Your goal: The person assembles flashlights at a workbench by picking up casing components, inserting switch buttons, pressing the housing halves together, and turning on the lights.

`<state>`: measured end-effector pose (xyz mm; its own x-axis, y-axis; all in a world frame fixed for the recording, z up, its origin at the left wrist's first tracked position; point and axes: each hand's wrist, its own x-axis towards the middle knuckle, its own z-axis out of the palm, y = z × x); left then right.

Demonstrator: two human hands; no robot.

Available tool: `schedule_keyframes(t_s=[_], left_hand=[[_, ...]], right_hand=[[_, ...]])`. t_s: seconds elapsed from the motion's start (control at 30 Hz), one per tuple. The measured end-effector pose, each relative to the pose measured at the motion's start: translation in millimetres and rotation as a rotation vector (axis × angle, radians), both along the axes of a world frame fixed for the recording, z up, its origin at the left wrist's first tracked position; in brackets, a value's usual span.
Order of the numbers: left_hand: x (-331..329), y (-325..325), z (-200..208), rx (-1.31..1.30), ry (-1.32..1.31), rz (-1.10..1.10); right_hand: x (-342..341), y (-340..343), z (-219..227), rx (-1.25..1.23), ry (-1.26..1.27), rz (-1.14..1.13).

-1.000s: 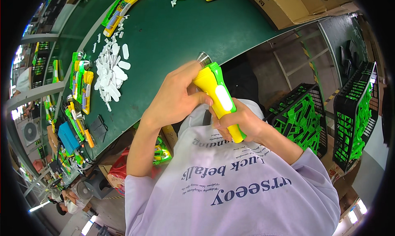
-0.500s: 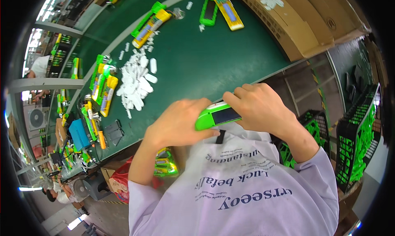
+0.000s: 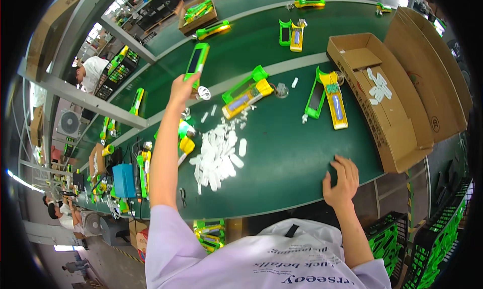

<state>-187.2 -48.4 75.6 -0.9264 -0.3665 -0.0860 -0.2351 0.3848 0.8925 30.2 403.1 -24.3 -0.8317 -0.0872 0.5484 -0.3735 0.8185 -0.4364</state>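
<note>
My left hand (image 3: 181, 91) is stretched far out over the bench, its fingers closed round a green flashlight (image 3: 196, 62) with a dark panel. The flashlight's round silvery head (image 3: 203, 92) points back toward me. My right hand (image 3: 343, 182) hangs over the bench's near edge with fingers apart, holding nothing. Between my arms lies a heap of small white oblong pieces (image 3: 219, 155). Beyond it is an opened flashlight, its yellow half (image 3: 246, 98) beside its green frame (image 3: 232, 95). A second yellow half (image 3: 336, 105) and green frame (image 3: 315, 100) lie farther right.
An open cardboard box (image 3: 380, 123) at the right holds a few white pieces. Past a metal rail runs a green belt (image 3: 261, 40) carrying several flashlights. Black crates (image 3: 443, 238) of green parts stand at the lower right. Metal posts (image 3: 95, 105) rise at the left.
My left hand has carried the flashlight from near my chest up and away over the bench. My right hand has let go of it and moved right, fingers spread. The view has shifted too.
</note>
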Motion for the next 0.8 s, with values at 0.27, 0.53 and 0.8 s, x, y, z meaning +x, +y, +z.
schedule_keyframes(t_s=[0.27, 0.53, 0.8], left_hand=[[-146, -61, -30, -1.174, -0.541, -0.062], [-352, -63, -58, -1.523, -0.030, -0.250], [-405, -37, -57, -1.464, -0.134, -0.394]], right_hand=[[-7, 7, -2, 0.026, -0.074, -0.004], [-10, 7, -4, 0.064, -0.227, 0.048], [-27, 7, 14, 0.045, -0.216, 0.027]])
